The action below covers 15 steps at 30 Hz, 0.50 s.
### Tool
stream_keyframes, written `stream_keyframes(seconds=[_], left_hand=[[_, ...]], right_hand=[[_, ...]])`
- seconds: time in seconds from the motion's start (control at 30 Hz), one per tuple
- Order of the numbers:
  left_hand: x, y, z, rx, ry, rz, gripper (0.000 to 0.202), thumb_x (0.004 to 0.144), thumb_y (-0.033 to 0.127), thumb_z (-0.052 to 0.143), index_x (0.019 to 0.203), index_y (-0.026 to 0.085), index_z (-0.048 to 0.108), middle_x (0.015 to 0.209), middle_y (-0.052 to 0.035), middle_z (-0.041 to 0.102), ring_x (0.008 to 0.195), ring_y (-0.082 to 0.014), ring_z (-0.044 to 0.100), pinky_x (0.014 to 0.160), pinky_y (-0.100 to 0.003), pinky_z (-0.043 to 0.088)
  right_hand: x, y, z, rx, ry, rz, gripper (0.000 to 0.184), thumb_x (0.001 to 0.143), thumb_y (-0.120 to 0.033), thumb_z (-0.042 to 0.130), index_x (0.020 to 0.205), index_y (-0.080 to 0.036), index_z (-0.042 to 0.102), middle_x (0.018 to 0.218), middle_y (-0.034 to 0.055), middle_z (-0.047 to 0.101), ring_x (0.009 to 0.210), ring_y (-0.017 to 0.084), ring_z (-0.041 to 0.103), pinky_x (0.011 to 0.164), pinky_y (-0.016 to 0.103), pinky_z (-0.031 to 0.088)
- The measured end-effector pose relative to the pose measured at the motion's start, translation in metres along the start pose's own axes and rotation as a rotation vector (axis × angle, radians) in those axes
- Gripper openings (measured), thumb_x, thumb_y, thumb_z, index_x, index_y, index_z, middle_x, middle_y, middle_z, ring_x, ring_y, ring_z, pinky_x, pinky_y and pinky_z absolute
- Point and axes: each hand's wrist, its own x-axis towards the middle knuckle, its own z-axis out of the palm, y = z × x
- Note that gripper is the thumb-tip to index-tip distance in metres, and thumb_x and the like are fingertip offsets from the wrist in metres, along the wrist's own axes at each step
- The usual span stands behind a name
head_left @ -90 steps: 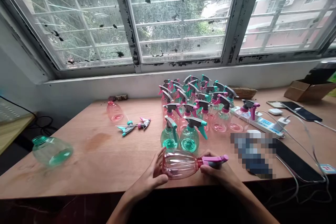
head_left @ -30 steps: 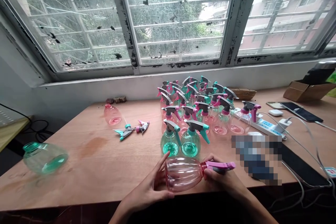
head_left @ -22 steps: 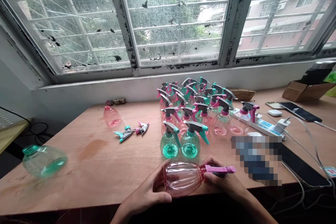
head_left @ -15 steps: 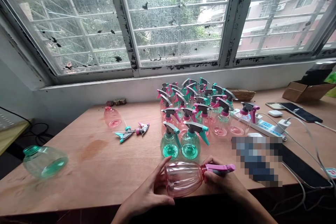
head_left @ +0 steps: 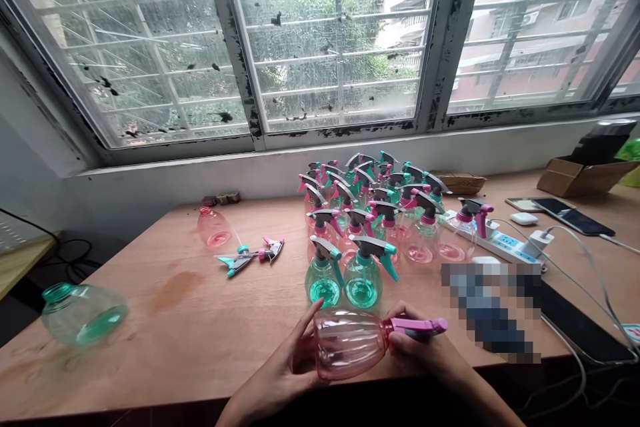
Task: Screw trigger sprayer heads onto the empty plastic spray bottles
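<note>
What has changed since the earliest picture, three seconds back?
The pink bottle in the left hand and right hand has come slightly toward the person, away from the two front green bottles. Nothing was taken or let go. The loose spray heads stayed put.

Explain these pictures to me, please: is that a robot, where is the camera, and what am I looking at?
No robot: these are a person's bare hands, seen by one camera worn on the head. The left hand cups the base end of a pink spray bottle held sideways; the right hand grips it near its spray head. On the wooden table are many assembled spray bottles, two headless bottles, two loose spray heads, a power strip and phones.
</note>
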Motion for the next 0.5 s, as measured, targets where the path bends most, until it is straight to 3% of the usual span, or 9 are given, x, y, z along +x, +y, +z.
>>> stream_keyframes(seconds=[0.1,0.23,0.5], left_hand=[[-0.0019,-0.0018,-0.0007,-0.016,0.022,-0.002,0.109,0.08,0.031,0.085,0.161,0.034,0.013,0.148,-0.013,0.056,0.14,-0.0349,0.05,0.118,-0.054,0.037],[-0.0036,-0.0017,-0.0025,-0.045,0.019,-0.02,0.101,0.077,0.033,0.087,0.158,0.031,0.028,0.151,-0.0114,0.055,0.146,-0.0368,0.043,0.121,-0.055,0.032],[-0.0009,0.0068,0.0042,-0.052,0.005,-0.009,0.113,0.077,0.027,0.087,0.16,0.04,0.012,0.157,-0.01,0.048,0.143,-0.035,0.048,0.118,-0.054,0.036]], right_hand=[[0.0001,0.0008,0.0002,-0.016,0.009,-0.01,0.027,0.082,-0.039,0.078,0.089,-0.022,0.058,0.067,-0.0034,0.07,0.053,0.013,0.059,0.052,0.024,0.043],[0.0009,0.0017,0.0007,-0.009,0.012,-0.022,0.027,0.082,-0.039,0.079,0.089,-0.022,0.059,0.067,-0.0033,0.069,0.053,0.013,0.058,0.052,0.023,0.042],[0.002,0.0032,0.0007,-0.028,0.023,-0.016,0.031,0.081,-0.045,0.078,0.089,-0.023,0.057,0.062,-0.005,0.065,0.05,0.014,0.057,0.051,0.024,0.042]])
